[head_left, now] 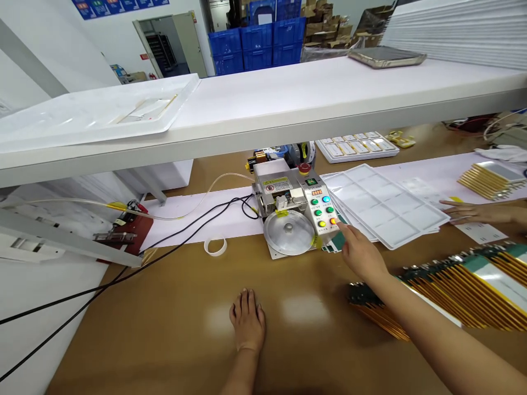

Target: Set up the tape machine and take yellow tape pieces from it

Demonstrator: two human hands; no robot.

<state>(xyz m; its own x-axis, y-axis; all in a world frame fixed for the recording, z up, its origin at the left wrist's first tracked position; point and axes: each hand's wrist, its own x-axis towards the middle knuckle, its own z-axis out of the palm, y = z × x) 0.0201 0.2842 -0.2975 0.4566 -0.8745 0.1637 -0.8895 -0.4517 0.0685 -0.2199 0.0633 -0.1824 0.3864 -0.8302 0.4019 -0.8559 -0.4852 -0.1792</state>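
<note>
My left hand (248,323) lies flat on the brown tabletop, fingers stretched out, holding nothing. My right hand (362,253) reaches to the machine's control panel (319,211). Its index finger is extended, with the tip at the lit orange-red button (333,221); whether it presses the button cannot be told. The other fingers are partly curled, and nothing shows in the hand. The small tabletop machine (280,185) has a round clear disc (289,232) at its front, a red knob (304,168) on top, and several coloured buttons.
White plastic trays (379,203) lie right of the machine. Rows of boards with orange strips (457,291) are nearby. Another person's hand (469,211) rests at the far right. Left are a tape roll (215,246) and black cables (181,247). A white shelf (263,118) spans above.
</note>
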